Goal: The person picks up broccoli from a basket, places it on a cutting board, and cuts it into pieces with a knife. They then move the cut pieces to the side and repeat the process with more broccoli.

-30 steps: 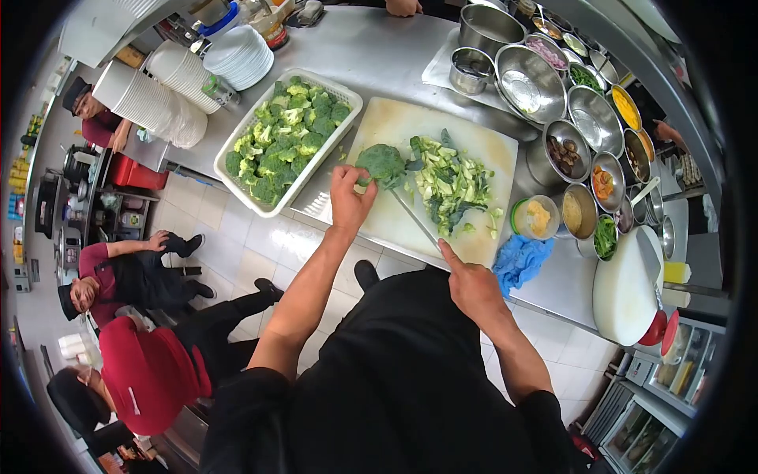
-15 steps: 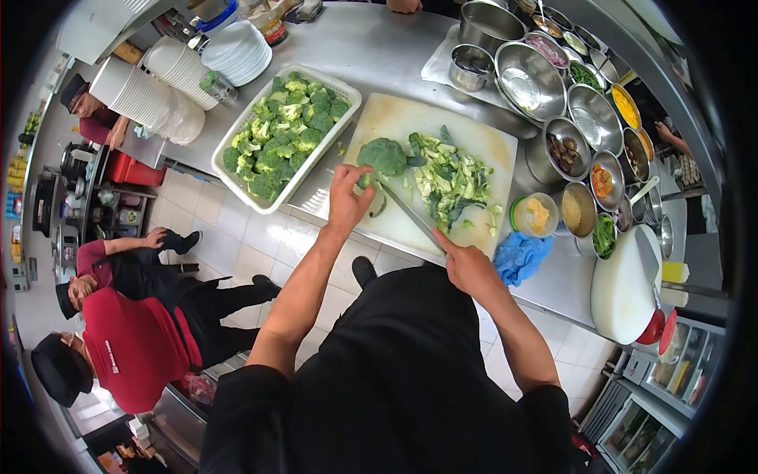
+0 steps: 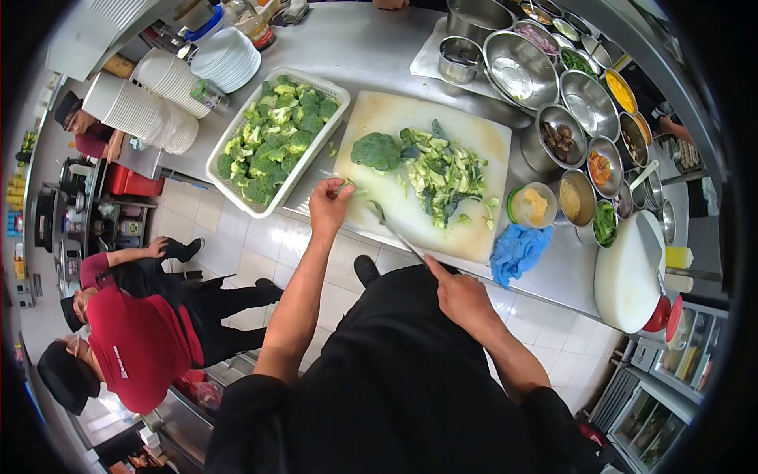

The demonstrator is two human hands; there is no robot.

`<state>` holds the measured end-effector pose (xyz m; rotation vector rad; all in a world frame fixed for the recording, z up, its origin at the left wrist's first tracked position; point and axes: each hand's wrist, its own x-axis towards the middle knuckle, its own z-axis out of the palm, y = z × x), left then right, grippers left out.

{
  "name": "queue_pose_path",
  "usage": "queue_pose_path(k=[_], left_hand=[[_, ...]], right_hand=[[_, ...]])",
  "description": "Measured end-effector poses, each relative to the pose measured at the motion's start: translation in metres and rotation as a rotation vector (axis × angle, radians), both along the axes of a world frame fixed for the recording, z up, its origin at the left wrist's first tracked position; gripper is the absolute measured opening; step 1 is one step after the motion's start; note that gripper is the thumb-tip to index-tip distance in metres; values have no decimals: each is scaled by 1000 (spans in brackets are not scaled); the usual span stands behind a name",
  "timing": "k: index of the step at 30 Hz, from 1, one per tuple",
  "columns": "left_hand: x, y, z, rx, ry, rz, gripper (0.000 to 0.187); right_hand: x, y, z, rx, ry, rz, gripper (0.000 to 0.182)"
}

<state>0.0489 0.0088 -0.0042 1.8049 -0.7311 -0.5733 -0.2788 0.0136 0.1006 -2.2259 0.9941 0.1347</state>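
In my left hand (image 3: pixel 330 207), thumb and fingers pinch a small green broccoli piece (image 3: pixel 347 186) above the near left edge of the white cutting board (image 3: pixel 371 117). My right hand (image 3: pixel 462 300) grips a knife (image 3: pixel 407 243), its blade slanting toward a dark, curved green scrap (image 3: pixel 377 210) at the board's near side. Beyond my left hand, a large broccoli head (image 3: pixel 376 152) lies on the board. To its right spreads a heap of chopped broccoli stems and leaves (image 3: pixel 446 174).
A white basket (image 3: pixel 212 170) of broccoli florets stands left of the board. Right of it are a crumpled blue cloth (image 3: pixel 517 251), a tub of yellowish paste (image 3: pixel 530 205) and several metal bowls (image 3: pixel 521 69). Stacked plates (image 3: pixel 225 59) stand at back left. Co-workers (image 3: pixel 142 347) are at left.
My left hand has drawn back from the broccoli head, carrying the small piece. The knife has moved nearer to me, away from the head. The view has shifted slightly.
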Motion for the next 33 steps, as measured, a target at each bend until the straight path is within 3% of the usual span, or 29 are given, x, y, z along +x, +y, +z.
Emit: queue_pose_path(k=[4,10,19,22,24,30,33], left_hand=[[-6,7,8,8,-103,-51,32],[-21,1,21,-34,-347,-138,32],[-27,0,34,27,-423,-179,27],[-24,18,25,9,-469,-212,23],[-27,27,20,2,-543,-246,21],[-42,33,6,-2,-582,-130,18],[-48,31,3,-17,-595,-95,17]], right_hand=[[6,3,10,-117,83,-88,67],[19,2,27,-123,92,-9,67],[34,-9,-22,-254,23,-64,67],[25,-15,-17,-124,86,-52,68],[13,-12,-11,8,-79,-111,66],[8,-1,2,93,-70,-108,66],[17,5,-19,76,-26,-79,66]])
